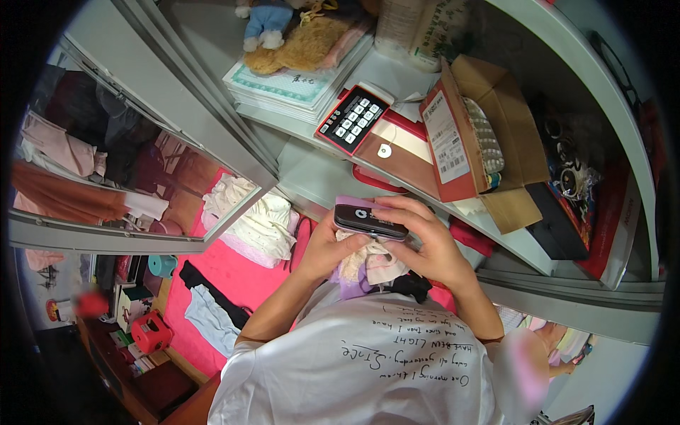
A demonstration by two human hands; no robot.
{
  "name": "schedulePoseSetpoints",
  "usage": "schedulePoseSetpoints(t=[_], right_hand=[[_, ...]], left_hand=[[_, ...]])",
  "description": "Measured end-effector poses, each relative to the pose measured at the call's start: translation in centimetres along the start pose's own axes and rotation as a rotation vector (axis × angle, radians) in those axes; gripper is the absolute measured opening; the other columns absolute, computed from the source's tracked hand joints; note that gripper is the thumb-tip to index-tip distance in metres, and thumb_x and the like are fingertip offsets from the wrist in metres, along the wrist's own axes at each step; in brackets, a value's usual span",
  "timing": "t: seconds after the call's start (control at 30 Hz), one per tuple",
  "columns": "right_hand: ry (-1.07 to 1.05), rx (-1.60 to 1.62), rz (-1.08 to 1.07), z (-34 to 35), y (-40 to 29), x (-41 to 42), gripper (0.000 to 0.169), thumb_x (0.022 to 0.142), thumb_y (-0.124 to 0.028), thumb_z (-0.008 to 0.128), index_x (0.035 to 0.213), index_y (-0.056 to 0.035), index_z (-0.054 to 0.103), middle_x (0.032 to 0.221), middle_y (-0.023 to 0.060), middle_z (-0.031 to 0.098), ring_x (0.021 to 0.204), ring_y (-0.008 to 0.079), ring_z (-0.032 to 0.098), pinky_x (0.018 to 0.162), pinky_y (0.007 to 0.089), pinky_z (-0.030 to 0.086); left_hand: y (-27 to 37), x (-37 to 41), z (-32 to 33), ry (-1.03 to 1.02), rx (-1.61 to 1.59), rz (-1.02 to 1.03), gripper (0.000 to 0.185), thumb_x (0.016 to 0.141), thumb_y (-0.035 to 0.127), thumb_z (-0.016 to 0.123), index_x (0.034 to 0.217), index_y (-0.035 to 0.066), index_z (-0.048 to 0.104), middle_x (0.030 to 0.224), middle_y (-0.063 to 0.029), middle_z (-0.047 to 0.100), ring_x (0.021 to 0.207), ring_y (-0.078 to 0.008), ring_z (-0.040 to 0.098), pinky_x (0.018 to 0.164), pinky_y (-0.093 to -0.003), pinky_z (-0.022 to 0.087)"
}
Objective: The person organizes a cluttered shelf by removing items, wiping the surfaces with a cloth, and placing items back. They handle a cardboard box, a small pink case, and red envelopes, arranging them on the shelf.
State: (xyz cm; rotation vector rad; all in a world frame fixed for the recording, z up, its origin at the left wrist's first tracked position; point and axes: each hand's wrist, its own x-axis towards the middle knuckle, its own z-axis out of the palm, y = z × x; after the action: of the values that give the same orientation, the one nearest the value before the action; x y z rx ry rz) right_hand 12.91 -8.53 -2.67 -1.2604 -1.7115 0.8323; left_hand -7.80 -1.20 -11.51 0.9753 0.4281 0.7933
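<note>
Both of my hands hold a small black-and-lilac case [370, 219] in front of my chest, its black face marked with pale writing. My left hand [326, 247] grips its left end, the thumb along the near side. On the other end, my right hand [427, 236] has its fingers over the top. Just below the case is a bunched cream cloth [353, 257] with a lilac cloth [353, 281] under it; whether my thumbs hold these too is hard to tell. A black cloth [411, 287] shows close to my right wrist.
Ahead, a cabinet shelf [390, 170] holds an open cardboard box [489, 122], a red-edged black card [353, 119], stacked papers [287, 87] and a plush toy [308, 42]. A mirrored door [223, 234] stands at left. Clothes [260, 218] lie on a pink mat [228, 271] below.
</note>
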Motion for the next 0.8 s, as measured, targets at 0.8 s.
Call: schedulePoseSetpoints(t=[0.8], right_hand=[[0.168,-0.033,0.151,1.3,0.9,-0.2,0.061,0.094,-0.019,0.073,0.148,-0.0027,0.049,0.138,0.0192,0.060,0.127,0.0336,0.060,0.106,0.0417,0.047]], left_hand=[[3.5,0.4,1.4,-0.112,0.201,0.054,0.080,0.086,0.029,0.077,0.150,-0.004,0.043,0.151,-0.0153,0.049,0.136,-0.0227,0.052,0.114,-0.0379,0.041]])
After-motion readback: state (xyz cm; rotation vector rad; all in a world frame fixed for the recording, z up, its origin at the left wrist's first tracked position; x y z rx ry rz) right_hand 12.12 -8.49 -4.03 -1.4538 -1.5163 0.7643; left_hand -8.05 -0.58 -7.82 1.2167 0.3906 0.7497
